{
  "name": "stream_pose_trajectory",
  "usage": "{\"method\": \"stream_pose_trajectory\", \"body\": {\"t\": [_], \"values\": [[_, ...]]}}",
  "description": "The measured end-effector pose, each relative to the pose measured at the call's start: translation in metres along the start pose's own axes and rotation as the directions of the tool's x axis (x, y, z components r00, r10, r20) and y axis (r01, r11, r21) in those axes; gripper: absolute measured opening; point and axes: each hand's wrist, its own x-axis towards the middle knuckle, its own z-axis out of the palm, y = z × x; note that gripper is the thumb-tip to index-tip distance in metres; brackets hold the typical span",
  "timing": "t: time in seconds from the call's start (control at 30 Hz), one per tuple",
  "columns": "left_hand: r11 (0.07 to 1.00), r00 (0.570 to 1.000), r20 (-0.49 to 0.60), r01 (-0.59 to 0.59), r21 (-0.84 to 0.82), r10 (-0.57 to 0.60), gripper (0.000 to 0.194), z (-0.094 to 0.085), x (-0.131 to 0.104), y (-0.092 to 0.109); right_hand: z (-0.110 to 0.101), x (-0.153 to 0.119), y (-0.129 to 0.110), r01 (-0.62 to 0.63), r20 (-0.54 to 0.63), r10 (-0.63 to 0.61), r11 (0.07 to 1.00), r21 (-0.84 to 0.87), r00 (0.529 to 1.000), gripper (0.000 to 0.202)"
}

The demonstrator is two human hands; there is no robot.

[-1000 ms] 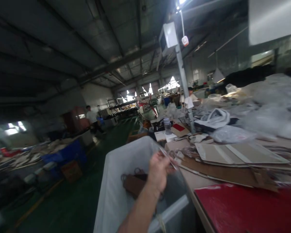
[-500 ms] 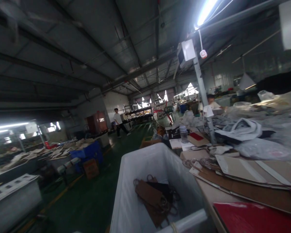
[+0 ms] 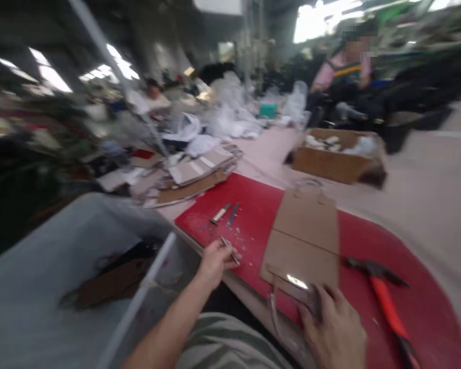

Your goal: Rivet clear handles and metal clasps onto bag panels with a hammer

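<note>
Left of the red mat (image 3: pixel 249 202), a white bin (image 3: pixel 30 266) holds brown pieces (image 3: pixel 111 282); beyond the mat, a cardboard box (image 3: pixel 326 165) contains white bits (image 3: pixel 322 143). On the mat lies a brown bag (image 3: pixel 303 230). The left hand (image 3: pixel 212 264) pinches a thin strip (image 3: pixel 229 251); the right hand (image 3: pixel 338 328) grips a dark object (image 3: pixel 315 302).

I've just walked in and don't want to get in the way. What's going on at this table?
A person's left hand pinches a small thin object over the red board. Their right hand holds a dark object, too blurred to name, at the near end of a flat brown piece with handle loops. An orange-handled hammer lies to the right on the board. At left, a white bin holds brown pieces.
</note>
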Motion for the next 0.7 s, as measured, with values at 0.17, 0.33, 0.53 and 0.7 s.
{"method": "stream_pose_trajectory", "body": {"t": [0.17,0.33,0.53,0.7], "values": [[0.934,0.982,0.132,0.172,-0.312,-0.136,0.044,0.027,0.026,0.011,-0.014,-0.030,0.000,-0.228,0.052,0.243,0.951,-0.208,0.969,0.040],[0.956,0.972,0.207,0.163,-0.244,-0.113,0.043,0.041,0.032,0.012,-0.018,-0.026,-0.008,-0.267,0.021,0.273,0.952,-0.147,0.962,0.040],[0.949,0.973,0.196,0.169,-0.266,-0.119,0.043,0.030,0.037,0.008,-0.018,-0.026,-0.002,-0.264,0.010,0.269,0.950,-0.169,0.963,0.038],[0.980,0.997,0.043,0.071,-0.185,-0.064,0.042,-0.008,0.059,0.019,-0.010,-0.031,0.012,-0.202,-0.023,0.201,0.960,-0.194,0.979,0.038]]}}
